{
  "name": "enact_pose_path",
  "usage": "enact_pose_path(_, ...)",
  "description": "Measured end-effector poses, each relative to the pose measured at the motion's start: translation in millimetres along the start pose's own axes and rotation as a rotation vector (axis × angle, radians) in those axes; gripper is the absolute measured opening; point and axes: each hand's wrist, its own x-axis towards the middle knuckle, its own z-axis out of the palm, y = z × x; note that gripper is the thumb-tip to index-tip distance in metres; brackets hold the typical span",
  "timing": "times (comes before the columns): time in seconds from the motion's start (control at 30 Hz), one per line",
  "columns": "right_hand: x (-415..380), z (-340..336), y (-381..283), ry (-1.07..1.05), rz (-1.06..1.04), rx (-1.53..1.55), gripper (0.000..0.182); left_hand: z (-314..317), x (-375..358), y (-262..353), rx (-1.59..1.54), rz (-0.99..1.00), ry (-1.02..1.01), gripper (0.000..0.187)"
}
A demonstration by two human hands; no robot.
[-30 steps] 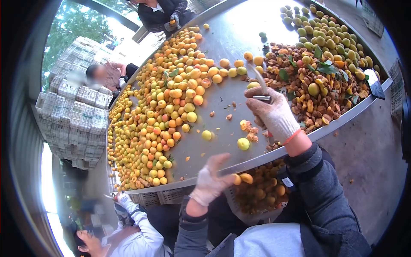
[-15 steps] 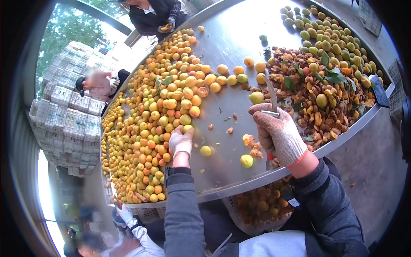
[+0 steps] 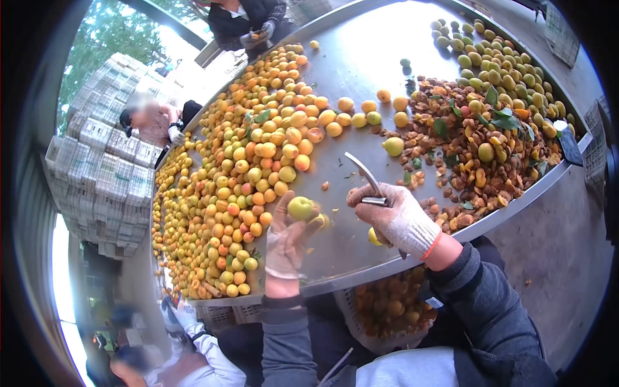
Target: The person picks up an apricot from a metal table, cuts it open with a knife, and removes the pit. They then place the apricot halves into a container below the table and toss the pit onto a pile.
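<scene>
My left hand [image 3: 287,242], in a pale work glove, holds a green-yellow apricot [image 3: 300,208] between thumb and fingers, just right of the big heap of apricots [image 3: 258,151]. My right hand [image 3: 406,222], in a stained knit glove, grips a small curved knife [image 3: 364,174]. Its hooked blade points up and to the left, above the metal table [image 3: 351,264]. A yellow-green apricot [image 3: 374,237] lies partly hidden beneath my right hand. Another yellow one sits behind my left fingers, partly covered.
Pits and apricot scraps [image 3: 477,168] with leaves pile up at the right, beside greener fruit [image 3: 516,77]. A crate of fruit [image 3: 393,306] stands below the table's front rim. Gloved co-workers [image 3: 242,26] work around the edge. Stacked crates [image 3: 100,161] rise at the left.
My left hand has drawn back from the heap to the right, now with an apricot in it. The right hand has shifted left and slightly down with the knife.
</scene>
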Motion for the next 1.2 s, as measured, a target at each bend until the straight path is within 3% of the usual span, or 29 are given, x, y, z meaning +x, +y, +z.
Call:
enact_pose_path(0.1, 0, 16, 15, -0.080, -0.065, -0.153, 0.013, -4, -19, -7, -0.257, 0.017, -0.029, 0.051)
enact_pose_path(0.3, 3, 36, 45, -0.219, -0.255, -0.433, 0.014, -7, -26, -15, -0.263, 0.055, -0.059, 0.049)
enact_pose_path(0.4, 6, 42, 46, -0.178, -0.247, -0.516, 0.013, -24, -17, -26, -0.539, -0.077, -0.096, 0.049)
enact_pose_path(0.53, 10, 48, 49, -0.137, -0.267, -0.425, 0.013, -14, -22, -23, -0.708, -0.091, -0.138, 0.049)
enact_pose_path(0.67, 12, 44, 42, -0.079, -0.302, -0.353, 0.014, -10, -21, -20, -0.535, -0.018, -0.008, 0.045)
enact_pose_path(0.73, 9, 42, 30, -0.037, -0.139, -0.216, 0.015, -22, -19, -23, -0.508, -0.038, -0.010, 0.044)
enact_pose_path(0.8, 12, 36, 35, -0.001, -0.124, -0.147, 0.016, -40, -12, -31, -0.276, -0.022, 0.162, 0.044)
enact_pose_path(0.93, 10, 22, 30, -0.026, -0.093, -0.031, 0.017, -44, 0, -42, -0.233, -0.021, 0.269, 0.050)
enact_pose_path(1.0, 2, 10, 13, 0.055, -0.046, 0.103, 0.017, -28, 6, -45, 0.125, 0.275, 0.481, 0.055)
enact_pose_path(1.03, 1, 1, 5, 0.056, -0.057, 0.111, 0.017, -14, 10, -43, 0.132, 0.282, 0.471, 0.055)
enact_pose_path(1.13, -7, -27, -17, 0.226, -0.147, 0.280, 0.014, 39, 23, -37, 0.613, 0.112, 0.361, 0.050)
enact_pose_path(1.2, -14, -40, -28, 0.288, -0.170, 0.404, 0.014, 68, 52, -46, 0.769, 0.182, 0.131, 0.040)
